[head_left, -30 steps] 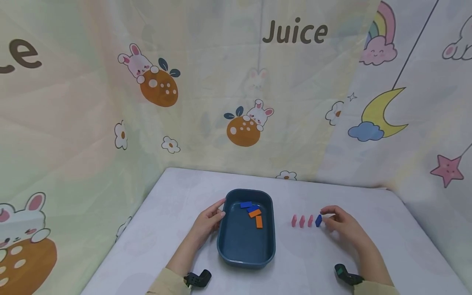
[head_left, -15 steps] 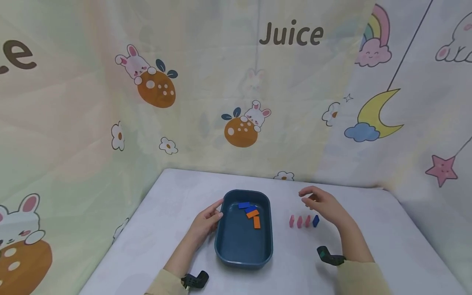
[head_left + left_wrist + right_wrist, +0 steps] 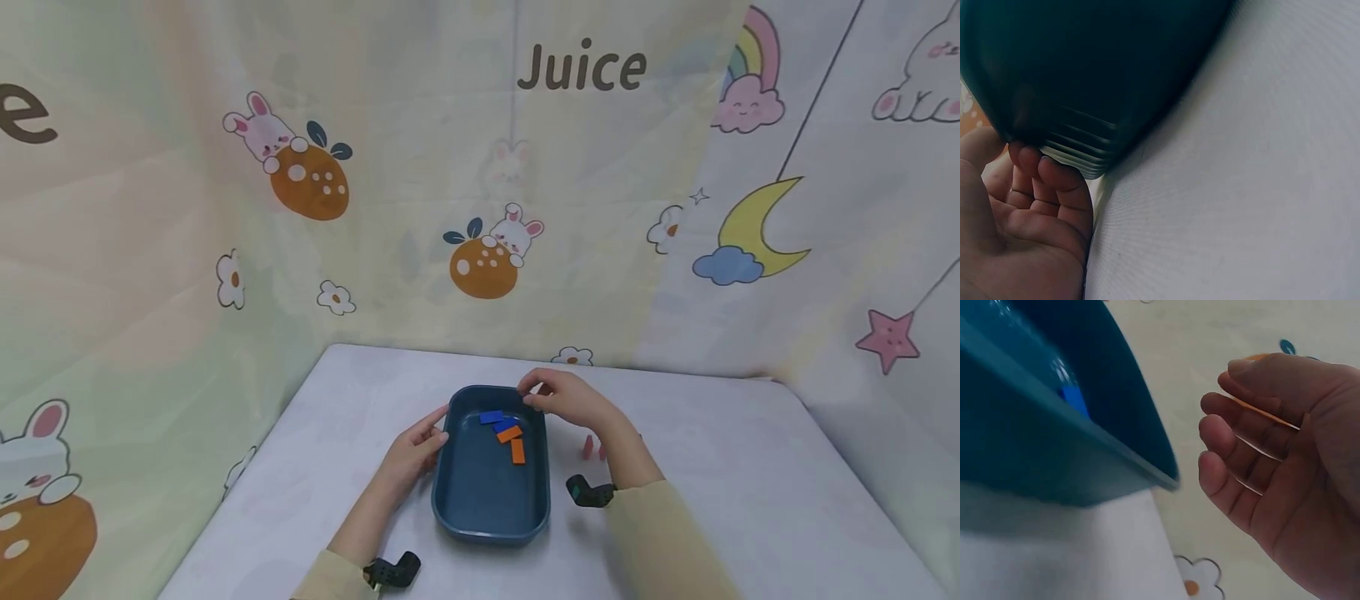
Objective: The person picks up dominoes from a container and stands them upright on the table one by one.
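Observation:
A dark teal plastic bin (image 3: 491, 504) sits on the white table. Inside it lie two blue blocks (image 3: 491, 417) and two orange blocks (image 3: 517, 452), flat and domino-shaped. My left hand (image 3: 411, 454) holds the bin's left rim; in the left wrist view its curled fingers (image 3: 1063, 175) meet the ribbed outer wall. My right hand (image 3: 572, 398) is at the bin's far right corner. The right wrist view shows its fingers (image 3: 1213, 434) loosely bent, holding nothing, apart from the rim. Right of the bin, pink blocks (image 3: 587, 447) stand on edge, partly hidden by my right forearm.
The white tabletop (image 3: 735, 467) runs out to both sides of the bin. Behind it hangs a printed cloth backdrop (image 3: 405, 267) with rabbits and flowers. A black wrist camera (image 3: 393, 571) is strapped to the left wrist, another (image 3: 591, 492) to the right.
My right hand has left the standing blue block and moved left over the pink ones to the bin's far right corner. The forearm now hides the blue block. My left hand keeps its hold.

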Demonstrator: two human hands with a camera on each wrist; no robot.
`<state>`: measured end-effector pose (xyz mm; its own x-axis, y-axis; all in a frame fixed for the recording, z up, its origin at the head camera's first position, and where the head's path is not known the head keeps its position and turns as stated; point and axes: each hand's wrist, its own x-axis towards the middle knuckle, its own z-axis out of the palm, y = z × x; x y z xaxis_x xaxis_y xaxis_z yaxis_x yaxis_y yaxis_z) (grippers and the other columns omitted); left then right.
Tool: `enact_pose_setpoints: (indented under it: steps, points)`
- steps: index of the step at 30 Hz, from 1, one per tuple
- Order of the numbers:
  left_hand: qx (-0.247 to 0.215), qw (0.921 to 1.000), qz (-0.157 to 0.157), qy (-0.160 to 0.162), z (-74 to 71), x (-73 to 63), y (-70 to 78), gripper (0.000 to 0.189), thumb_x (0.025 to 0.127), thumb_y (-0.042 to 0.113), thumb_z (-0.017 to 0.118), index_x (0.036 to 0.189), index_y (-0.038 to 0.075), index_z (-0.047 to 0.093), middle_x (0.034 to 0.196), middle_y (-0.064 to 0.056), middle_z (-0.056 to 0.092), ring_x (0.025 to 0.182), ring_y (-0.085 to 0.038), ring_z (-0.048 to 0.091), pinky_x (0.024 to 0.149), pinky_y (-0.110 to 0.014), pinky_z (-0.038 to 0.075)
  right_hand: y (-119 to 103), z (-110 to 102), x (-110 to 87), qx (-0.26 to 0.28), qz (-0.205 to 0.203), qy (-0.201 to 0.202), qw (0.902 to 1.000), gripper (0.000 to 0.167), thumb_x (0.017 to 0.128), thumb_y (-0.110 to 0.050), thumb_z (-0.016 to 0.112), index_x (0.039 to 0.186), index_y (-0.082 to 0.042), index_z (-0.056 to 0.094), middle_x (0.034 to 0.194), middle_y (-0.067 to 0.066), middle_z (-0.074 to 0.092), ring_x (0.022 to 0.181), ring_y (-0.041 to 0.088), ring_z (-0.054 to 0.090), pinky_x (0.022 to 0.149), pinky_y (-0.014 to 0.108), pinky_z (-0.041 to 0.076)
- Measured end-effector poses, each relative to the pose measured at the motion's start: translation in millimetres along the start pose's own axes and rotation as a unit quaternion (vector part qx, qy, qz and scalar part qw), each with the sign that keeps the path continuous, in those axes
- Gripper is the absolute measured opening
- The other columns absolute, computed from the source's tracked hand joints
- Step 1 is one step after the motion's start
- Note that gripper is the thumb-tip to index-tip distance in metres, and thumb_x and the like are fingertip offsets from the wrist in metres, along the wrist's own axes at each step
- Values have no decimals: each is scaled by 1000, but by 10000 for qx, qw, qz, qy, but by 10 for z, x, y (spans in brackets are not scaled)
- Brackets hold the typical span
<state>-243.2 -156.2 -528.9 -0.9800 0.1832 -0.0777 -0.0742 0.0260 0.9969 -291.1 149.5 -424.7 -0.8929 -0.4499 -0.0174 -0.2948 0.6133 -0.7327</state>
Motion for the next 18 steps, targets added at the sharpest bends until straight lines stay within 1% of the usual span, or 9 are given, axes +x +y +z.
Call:
enact_pose_setpoints:
  steps: [3, 7, 12, 15, 17, 18]
  points:
    - [-20, 10000, -19, 21, -16, -11, -5, 49, 97, 29, 63, 144, 32, 51, 96, -3, 58, 78, -16, 53, 70, -27, 47, -72, 139, 110, 69, -102, -193, 9997, 23, 97, -29, 63, 118, -20, 66, 111, -2, 66, 93, 17, 62, 83, 35, 55]
    - [-44, 10000, 11, 35, -29, -14, -8, 49, 96, 29, 64, 144, 32, 51, 96, -4, 58, 79, -18, 53, 70, -27, 47, -163, 296, 221, 5, -87, -316, 9995, 22, 96, -29, 63, 117, -23, 66, 113, -2, 66, 94, 18, 62, 85, 37, 55]
    - [-100, 9999, -3, 47, -21, -17, 12, 47, 98, 26, 62, 143, 31, 52, 96, -4, 58, 80, -18, 54, 71, -28, 47, -190, 464, 355, -244, 27, -577, 9980, 29, 96, -30, 63, 123, -19, 65, 119, -1, 66, 96, 18, 62, 88, 39, 54]
    - [-36, 10000, -15, 49, -2, -25, 26, 46, 98, 26, 61, 143, 32, 52, 97, -5, 58, 81, -19, 55, 73, -29, 48, -181, 552, 417, -345, 137, -735, 9966, 33, 96, -27, 64, 128, -18, 64, 124, 1, 65, 91, 17, 63, 85, 40, 54]
    - [9, 10000, -11, 43, 11, -27, 33, 46, 99, 27, 60, 144, 32, 51, 97, -5, 58, 83, -19, 56, 75, -30, 49, -184, 604, 443, -513, 227, -736, 9957, 34, 95, -26, 65, 128, -20, 63, 124, 2, 64, 88, 17, 64, 83, 39, 55]
    - [25, 10000, -10, 28, 14, -25, 34, 47, 99, 28, 61, 144, 33, 50, 98, -6, 58, 85, -19, 57, 76, -30, 49, -185, 625, 453, -577, 287, -735, 9952, 34, 95, -26, 66, 128, -20, 63, 121, 3, 65, 84, 17, 64, 80, 38, 55]
